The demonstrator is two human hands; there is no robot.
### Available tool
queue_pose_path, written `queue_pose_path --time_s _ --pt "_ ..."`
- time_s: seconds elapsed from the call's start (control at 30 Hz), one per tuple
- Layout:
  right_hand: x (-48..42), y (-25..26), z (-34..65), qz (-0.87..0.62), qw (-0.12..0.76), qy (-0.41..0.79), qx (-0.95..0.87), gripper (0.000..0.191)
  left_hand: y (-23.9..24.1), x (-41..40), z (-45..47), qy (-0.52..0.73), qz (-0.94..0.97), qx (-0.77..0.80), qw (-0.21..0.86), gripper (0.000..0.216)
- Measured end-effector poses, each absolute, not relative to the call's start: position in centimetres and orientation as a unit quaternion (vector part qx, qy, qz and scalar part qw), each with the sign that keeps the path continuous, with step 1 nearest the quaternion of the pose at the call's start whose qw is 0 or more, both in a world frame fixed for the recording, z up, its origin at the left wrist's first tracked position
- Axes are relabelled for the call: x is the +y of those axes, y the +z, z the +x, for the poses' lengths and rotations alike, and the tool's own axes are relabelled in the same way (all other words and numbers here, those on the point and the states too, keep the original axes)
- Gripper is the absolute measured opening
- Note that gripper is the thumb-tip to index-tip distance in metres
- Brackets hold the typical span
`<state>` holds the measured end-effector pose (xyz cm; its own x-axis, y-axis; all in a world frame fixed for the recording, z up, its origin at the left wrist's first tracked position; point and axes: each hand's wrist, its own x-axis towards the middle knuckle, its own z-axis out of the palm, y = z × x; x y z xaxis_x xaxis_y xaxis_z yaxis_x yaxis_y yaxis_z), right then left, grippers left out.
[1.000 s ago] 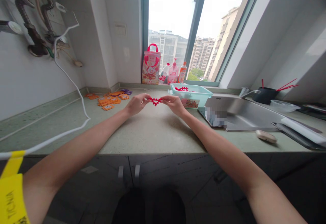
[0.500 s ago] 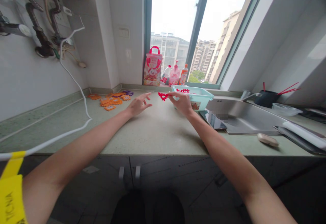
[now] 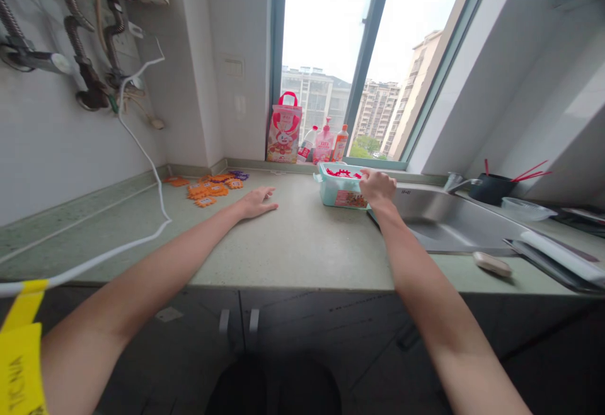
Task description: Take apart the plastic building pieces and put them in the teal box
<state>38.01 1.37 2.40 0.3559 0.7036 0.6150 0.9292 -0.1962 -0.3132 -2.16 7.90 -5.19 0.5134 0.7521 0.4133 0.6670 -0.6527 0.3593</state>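
Observation:
My left hand (image 3: 255, 203) lies flat on the green countertop (image 3: 293, 245), fingers stretched out, holding nothing. My right hand (image 3: 377, 186) reaches over the right rim of a pale teal plastic box (image 3: 336, 193) that holds red toothed pieces (image 3: 339, 173). Its fingers curl down at the box edge; whether they hold a piece is hidden. A scatter of orange toothed pieces (image 3: 207, 188) lies on the counter to the left of my left hand.
A steel sink (image 3: 454, 220) with a tap sits right of the box. A pink bag (image 3: 284, 128) and several bottles (image 3: 326, 141) stand on the window sill. A white hose (image 3: 142, 150) hangs from wall pipes at left. A soap bar (image 3: 492, 264) lies near the sink.
Both hands first held a red piece together. My left hand let go and settled flat on the counter; my right hand carried the piece rightward to the teal box.

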Motion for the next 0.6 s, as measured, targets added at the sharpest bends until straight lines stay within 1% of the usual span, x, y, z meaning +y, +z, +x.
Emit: queue_pose_path --time_s 0.07,0.13,0.27,0.37,0.43,0.5,0.57,0.6 --pt "1.4 2.2 37.5 -0.73 0.347 -0.191 -0.557 0.042 -5.1 7.7 -2.1 0.257 0.867 0.422 0.07 0.075" --pt "1.4 2.0 36.9 -0.68 0.382 -0.219 -0.587 0.04 -5.0 7.4 -2.0 0.237 0.865 0.439 0.051 0.072" --pt "1.4 1.6 35.1 -0.513 0.463 -0.262 -0.674 0.031 -4.8 7.3 -2.5 0.226 0.849 0.478 0.005 0.066" --pt "0.9 1.5 33.3 -0.418 0.488 -0.254 -0.723 0.029 -4.4 7.6 -3.7 0.224 0.824 0.518 -0.042 0.065" --pt "0.5 1.4 32.1 -0.377 0.486 -0.232 -0.754 0.03 -3.9 7.9 -5.2 0.219 0.794 0.563 -0.077 0.07" --pt "0.2 1.2 31.2 -0.344 0.479 -0.206 -0.781 0.031 -3.4 8.3 -7.2 0.213 0.748 0.619 -0.107 0.08" --pt "0.0 0.9 30.6 -0.324 0.472 -0.184 -0.799 0.031 -3.1 8.7 -9.6 0.216 0.692 0.677 -0.127 0.089" --pt "0.0 0.8 30.6 -0.319 0.468 -0.175 -0.805 0.03 -3.0 8.9 -10.7 0.219 0.667 0.7 -0.132 0.091"
